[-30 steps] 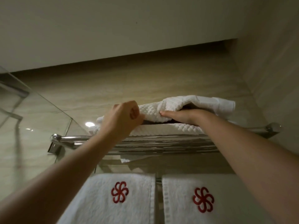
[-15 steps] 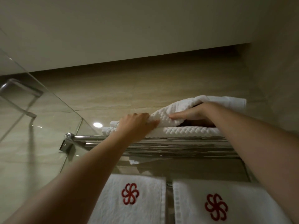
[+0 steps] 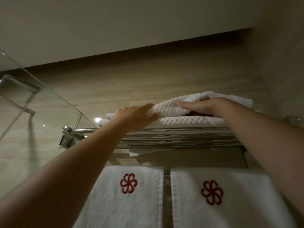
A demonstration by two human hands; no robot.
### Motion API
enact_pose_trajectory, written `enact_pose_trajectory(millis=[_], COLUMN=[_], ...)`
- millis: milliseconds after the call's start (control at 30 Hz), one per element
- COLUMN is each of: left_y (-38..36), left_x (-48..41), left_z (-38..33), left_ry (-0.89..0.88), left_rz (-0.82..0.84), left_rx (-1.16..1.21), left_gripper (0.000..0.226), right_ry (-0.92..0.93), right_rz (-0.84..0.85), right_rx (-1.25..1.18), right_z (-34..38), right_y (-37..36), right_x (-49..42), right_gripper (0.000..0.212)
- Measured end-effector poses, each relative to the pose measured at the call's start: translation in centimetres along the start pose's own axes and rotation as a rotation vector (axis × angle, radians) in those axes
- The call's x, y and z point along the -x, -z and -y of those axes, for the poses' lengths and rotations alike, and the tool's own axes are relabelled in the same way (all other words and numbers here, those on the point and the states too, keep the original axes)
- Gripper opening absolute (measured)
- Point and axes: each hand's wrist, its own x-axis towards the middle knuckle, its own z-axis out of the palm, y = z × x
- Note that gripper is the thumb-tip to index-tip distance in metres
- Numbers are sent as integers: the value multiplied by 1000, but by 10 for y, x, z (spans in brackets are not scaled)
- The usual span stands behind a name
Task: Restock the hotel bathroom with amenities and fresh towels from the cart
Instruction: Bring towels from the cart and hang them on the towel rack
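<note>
Squaring the folded towel (image 3: 181,121) on the chrome rack (image 3: 172,137) looked to be the step in hand. The white waffle-weave towel lay on top of the rack, high on the tiled wall, its lower layer flat on the bars and its upper layer humped, with a dark gap between the two. The left hand (image 3: 134,116) rested on the towel's left end, fingers straight and a little apart over the fold, thumb spread below it, nothing clamped. The right hand (image 3: 197,107) lay flat along the front of the upper layer, fingers straight and together. To do it well, both palms needed to press down and outward together, so the hump flattened without dragging the pile toward the front edge, where it could tip off. Two hanging towels (image 3: 130,198) with red emblems hung just below and were best left undisturbed.
</note>
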Motion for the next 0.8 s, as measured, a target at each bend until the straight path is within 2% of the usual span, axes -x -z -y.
enact_pose_trajectory(millis=[67,167,267,367,433,500,533,600,667,733,800], left_y=[2,3,6,4,-1,-4,-3,-1,-1,-8,-12], left_x=[0,2,5,9,12,13,13,12,12,10,8], left_z=[-2,-4,-7,-5,-1,1,3,10,21,36,48], left_ry=[7,31,28,10,35,66,87,148,236,349,444], left_rz=[24,57,53,-24,-99,-111,-96,-72,-72,-65,-37], left_rx=[9,61,115,184,197,161,144,117,98,195,341], left_gripper=[68,67,66,69,68,65,64,62,59,60,66], right_ry=[-40,-85,-71,-89,-139,-194,-212,-234,-230,-207,-153], right_rz=[3,-39,-203,-374,-455,-534,-568,-660,-749,-807,-831], right_rx=[-42,-85,-122,-240,-436,-596,-602,-472,-344,-300,-151], right_z=[-5,-11,-18,-15,-15,-20,-23,-27,-27,-30,-37], right_y=[7,16,19,17,25,33,35,36,33,27,18], right_x=[4,14,22,27,28,30,28,27,26,30,35], right_gripper=[122,94,69,49,54,72,83,90,86,80,66])
